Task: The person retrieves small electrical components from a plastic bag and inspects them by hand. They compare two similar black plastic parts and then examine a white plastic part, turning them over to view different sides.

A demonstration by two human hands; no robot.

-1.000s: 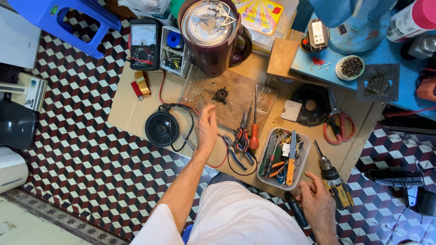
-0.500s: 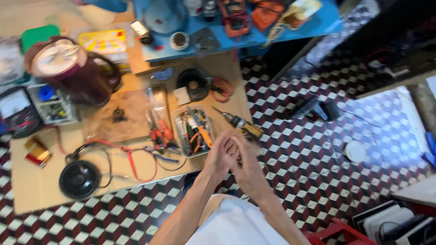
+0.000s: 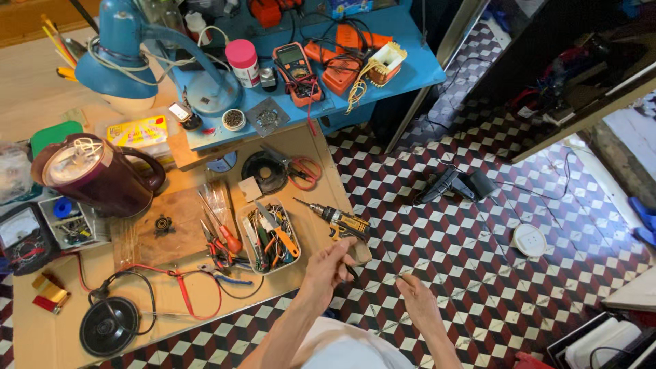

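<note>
The low wooden bench (image 3: 311, 147) ends at its right edge just beside the two hands, and past that edge the floor of red, black and white cube-pattern tiles (image 3: 437, 246) lies open toward the black charger block with its cord (image 3: 454, 183) and the round white plastic disc (image 3: 529, 239). The left hand (image 3: 326, 268) hovers over the bench's near right corner, fingers curled inward; its grip looks narrow, pinching something thin and dark, though the view is too small to tell what it is. The right hand (image 3: 417, 301) hangs over bare floor, well off the bench, fingertips drawn together in a narrow grip on what may be a fine wire. The yellow-and-black cordless drill (image 3: 338, 220) lies on its side at the bench edge, its bit pointing left and away, just above the left hand and near it without touching. Left of the drill sits a clear rectangular plastic tray of screwdrivers and cutters (image 3: 270, 239), its contents jumbled. Farther left, red-handled pliers (image 3: 219, 249) rest on a scuffed brown board (image 3: 167, 236), beside a glossy maroon electric kettle (image 3: 92, 181). A blue metal desk lamp (image 3: 137, 58) stands on the raised blue shelf (image 3: 410, 65) behind.
</note>
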